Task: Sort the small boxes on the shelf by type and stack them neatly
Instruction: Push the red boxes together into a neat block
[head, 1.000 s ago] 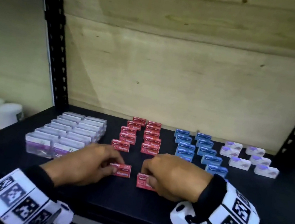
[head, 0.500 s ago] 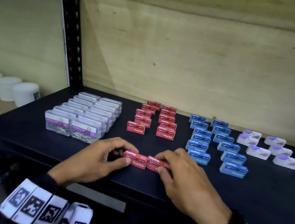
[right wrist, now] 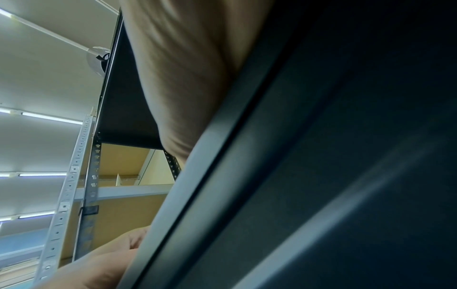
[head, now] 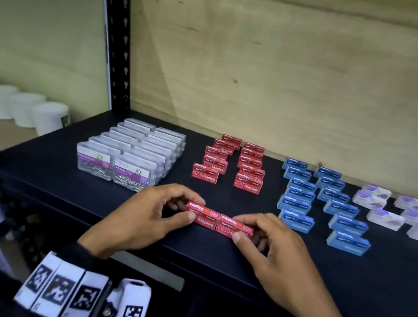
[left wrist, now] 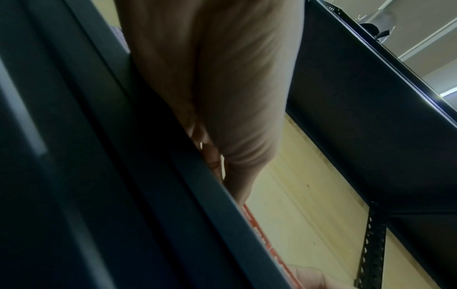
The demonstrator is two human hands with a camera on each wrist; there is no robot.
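1. Nearest to the camera, both wrists carry white bands with black square markers (head: 59, 289).
2. The left hand (head: 141, 219) lies at the near edge of the black shelf (head: 389, 288); its thumb and curled fingers pinch the left red Staples box (head: 202, 214) from its left end.
3. The right hand (head: 278, 250) pinches the right red Staples box (head: 234, 227) in the same way – thumb on the near face, fingers behind. The two boxes touch end to end, near the front edge.
4. The wrist views show mostly the shelf rim and the palms; the fingers are not clear there.
5. Farther back stand four sorted groups, each in two rows: clear paper clip boxes (head: 130, 153) at the left, red staples boxes (head: 229, 162) in the middle, blue boxes (head: 321, 195) to the right, white-and-purple boxes (head: 399, 214) at the far right.
6. Behind everything is a plywood back panel (head: 287, 74) – and white containers (head: 24, 109) stand past the left post.
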